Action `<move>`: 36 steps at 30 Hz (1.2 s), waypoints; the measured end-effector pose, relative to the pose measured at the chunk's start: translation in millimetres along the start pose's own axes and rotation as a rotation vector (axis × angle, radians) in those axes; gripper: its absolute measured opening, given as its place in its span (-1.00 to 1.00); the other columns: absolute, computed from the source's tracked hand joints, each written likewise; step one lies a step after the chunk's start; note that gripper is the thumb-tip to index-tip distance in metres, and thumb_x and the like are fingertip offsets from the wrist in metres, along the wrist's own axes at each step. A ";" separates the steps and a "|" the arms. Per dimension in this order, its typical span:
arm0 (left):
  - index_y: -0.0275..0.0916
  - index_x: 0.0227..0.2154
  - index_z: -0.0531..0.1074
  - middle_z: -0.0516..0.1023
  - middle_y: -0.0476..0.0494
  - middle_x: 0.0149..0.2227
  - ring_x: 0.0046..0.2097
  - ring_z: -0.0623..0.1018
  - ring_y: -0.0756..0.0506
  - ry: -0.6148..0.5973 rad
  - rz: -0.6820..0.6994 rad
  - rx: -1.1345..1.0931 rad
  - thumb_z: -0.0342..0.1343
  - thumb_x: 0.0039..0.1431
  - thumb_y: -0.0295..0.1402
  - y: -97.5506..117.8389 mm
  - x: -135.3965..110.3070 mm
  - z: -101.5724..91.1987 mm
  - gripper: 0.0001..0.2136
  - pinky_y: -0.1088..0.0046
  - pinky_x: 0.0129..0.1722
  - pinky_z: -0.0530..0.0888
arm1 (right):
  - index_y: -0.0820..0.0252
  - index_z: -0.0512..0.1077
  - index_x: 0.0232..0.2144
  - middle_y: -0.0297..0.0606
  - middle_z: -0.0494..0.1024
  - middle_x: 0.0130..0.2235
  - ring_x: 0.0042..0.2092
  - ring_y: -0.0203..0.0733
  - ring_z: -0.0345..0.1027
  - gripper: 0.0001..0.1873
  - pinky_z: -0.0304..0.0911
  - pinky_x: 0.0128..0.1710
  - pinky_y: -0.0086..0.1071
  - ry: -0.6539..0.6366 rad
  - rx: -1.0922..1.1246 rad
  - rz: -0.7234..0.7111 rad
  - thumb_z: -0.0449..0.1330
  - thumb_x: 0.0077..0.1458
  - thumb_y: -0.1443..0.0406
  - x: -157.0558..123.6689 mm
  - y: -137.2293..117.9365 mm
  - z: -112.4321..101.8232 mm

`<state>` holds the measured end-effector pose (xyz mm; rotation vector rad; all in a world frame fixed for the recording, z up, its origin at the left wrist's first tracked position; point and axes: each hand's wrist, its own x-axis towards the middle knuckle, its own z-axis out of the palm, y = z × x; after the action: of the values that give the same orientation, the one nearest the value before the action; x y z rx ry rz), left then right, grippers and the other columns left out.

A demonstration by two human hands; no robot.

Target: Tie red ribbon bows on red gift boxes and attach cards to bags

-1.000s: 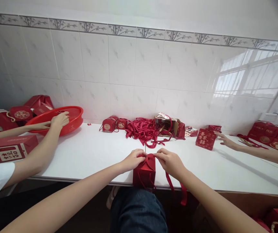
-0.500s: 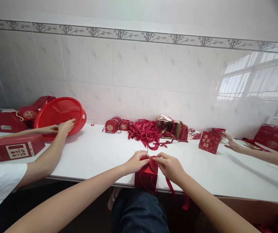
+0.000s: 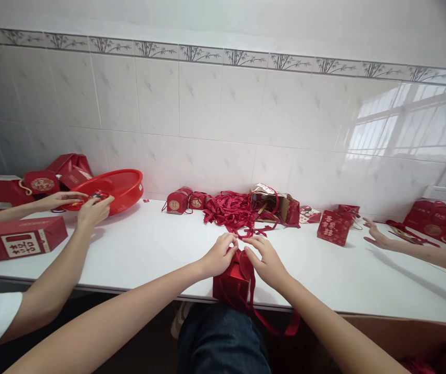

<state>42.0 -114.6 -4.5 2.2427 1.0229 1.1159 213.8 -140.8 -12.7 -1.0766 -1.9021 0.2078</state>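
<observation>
A small red gift box stands upright at the table's front edge, right before my knees. Over its top, my left hand pinches a red ribbon between thumb and forefinger. My right hand faces it from the other side, fingertips closed on the same ribbon close to the left ones. The ribbon's long tail loops down the box's right side and hangs past the table edge. My fingers partly cover the box's top flap, so the exact state of the ribbon there is hidden.
Behind the box lies a heap of red ribbons, beside an open carton. Small red boxes stand left of it; a red gift bag is right. At left a co-worker's hands hold a small item by a red basin; another person's hand reaches from the right.
My hands have risen slightly off the box top, and the ribbon tail has swung into a wider loop. At left, the co-worker's hands have lifted a small item and the basin has tipped lower.
</observation>
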 end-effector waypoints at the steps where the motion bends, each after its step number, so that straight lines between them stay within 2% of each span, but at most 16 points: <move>1: -0.18 -0.43 0.29 0.42 -0.20 -0.14 -0.03 0.38 -0.16 -0.005 0.021 0.006 -0.08 0.14 -0.39 3.0 1.3 -1.6 -0.91 0.21 0.02 0.31 | 0.18 0.46 -0.15 -0.11 0.49 -0.12 -0.05 -0.08 0.33 -0.70 0.22 -0.01 -0.17 -0.024 0.034 0.039 0.02 0.14 0.26 2.9 -0.3 4.1; 4: -0.18 -0.42 0.27 0.40 -0.20 -0.15 -0.03 0.37 -0.14 0.013 0.074 0.026 -0.12 0.17 -0.38 11.4 2.4 -7.3 -0.90 0.23 0.04 0.28 | 0.20 0.49 -0.31 -0.15 0.55 -0.24 -0.16 -0.11 0.39 -0.77 0.27 -0.10 -0.21 -0.117 0.142 0.165 0.05 0.09 0.26 10.0 -2.5 10.5; 6: -0.18 -0.39 0.28 0.40 -0.18 -0.18 -0.06 0.37 -0.14 0.022 0.075 0.055 -0.08 0.15 -0.38 13.3 -1.2 -11.2 -0.93 0.23 0.02 0.29 | 0.21 0.49 -0.40 -0.18 0.56 -0.30 -0.21 -0.12 0.40 -0.80 0.27 -0.14 -0.22 -0.107 0.220 0.222 0.11 0.03 0.24 13.2 -4.8 7.1; 8: -0.17 -0.36 0.28 0.39 -0.14 -0.23 -0.12 0.37 -0.15 -0.006 0.054 0.104 0.00 0.08 -0.37 11.3 -8.5 -14.3 -0.95 0.24 -0.05 0.33 | 0.22 0.49 -0.42 -0.16 0.57 -0.30 -0.20 -0.09 0.40 -0.79 0.27 -0.14 -0.21 -0.028 0.306 0.269 0.18 -0.03 0.18 16.1 -8.2 -3.5; 11: -0.18 -0.39 0.28 0.37 -0.10 -0.29 -0.20 0.37 -0.14 -0.048 0.019 0.134 0.10 0.00 -0.33 5.1 -21.2 -17.1 -0.87 0.30 -0.19 0.38 | 0.21 0.47 -0.39 -0.17 0.56 -0.31 -0.22 -0.10 0.40 -0.71 0.27 -0.17 -0.22 0.112 0.469 0.304 0.22 -0.08 0.11 21.9 -16.8 -30.6; 15: -0.19 -0.41 0.28 0.36 -0.08 -0.32 -0.29 0.40 -0.08 0.018 -0.142 -0.016 0.11 0.02 -0.22 1.5 -28.0 -17.9 -0.82 0.41 -0.35 0.39 | 0.16 0.42 -0.36 -0.26 0.53 -0.35 -0.27 -0.20 0.38 -0.74 0.27 -0.20 -0.31 0.373 0.625 0.169 0.18 0.01 0.09 32.5 -30.4 -68.2; 18: -0.20 -0.43 0.27 0.36 -0.03 -0.38 -0.31 0.41 -0.06 0.093 -0.281 -0.179 0.10 0.02 -0.12 0.7 -27.0 -17.7 -0.75 0.45 -0.37 0.36 | 0.15 0.37 -0.37 -0.25 0.51 -0.34 -0.25 -0.20 0.38 -0.72 0.26 -0.20 -0.33 0.436 0.677 0.118 0.04 0.13 0.08 39.5 -35.7 -75.8; 20: -0.21 -0.45 0.26 0.35 0.01 -0.42 -0.33 0.40 -0.04 0.131 -0.399 -0.308 0.09 0.02 -0.09 -0.9 -26.5 -17.7 -0.73 0.45 -0.35 0.34 | 0.16 0.35 -0.42 -0.25 0.50 -0.35 -0.26 -0.21 0.37 -0.70 0.26 -0.22 -0.34 0.323 0.645 0.136 -0.01 0.15 0.08 41.5 -36.5 -65.9; 24: -0.22 -0.45 0.25 0.39 0.01 -0.41 -0.33 0.44 -0.01 0.162 -0.604 -0.638 0.10 -0.01 -0.15 -3.6 -27.7 -17.2 -0.75 0.45 -0.32 0.36 | 0.18 0.29 -0.59 -0.33 0.41 -0.50 -0.40 -0.26 0.27 -0.69 0.19 -0.36 -0.40 -0.189 0.390 0.197 0.01 0.12 0.16 37.5 -32.9 -22.2; 26: -0.22 -0.46 0.23 0.41 0.01 -0.43 -0.36 0.44 0.00 0.171 -0.629 -0.746 0.12 -0.03 -0.19 -2.3 -28.5 -16.8 -0.76 0.45 -0.32 0.37 | 0.18 0.24 -0.63 -0.38 0.34 -0.57 -0.47 -0.31 0.20 -0.69 0.11 -0.45 -0.43 -0.313 0.240 0.215 0.01 0.11 0.24 34.4 -29.1 0.6; 30: -0.22 -0.48 0.21 0.41 0.02 -0.47 -0.39 0.44 0.00 0.165 -0.622 -0.788 0.13 -0.04 -0.22 4.5 -30.5 -15.7 -0.77 0.46 -0.33 0.36 | 0.19 0.25 -0.63 -0.36 0.37 -0.57 -0.50 -0.33 0.17 -0.68 0.03 -0.50 -0.46 -0.367 0.071 0.202 -0.03 0.15 0.30 32.9 -21.3 27.0; 36: -0.23 -0.45 0.25 0.43 -0.01 -0.42 -0.32 0.46 -0.03 0.099 -0.588 -0.746 0.11 0.01 -0.14 4.8 -32.7 -14.9 -0.74 0.44 -0.28 0.35 | 0.18 0.34 -0.52 -0.26 0.48 -0.43 -0.39 -0.25 0.29 -0.73 0.09 -0.41 -0.42 -0.378 0.008 0.146 -0.05 0.16 0.30 36.8 -18.7 29.8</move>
<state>18.7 -142.1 -8.8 1.2099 0.9884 1.0935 172.0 -116.5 3.3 -1.2390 -2.1503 0.5328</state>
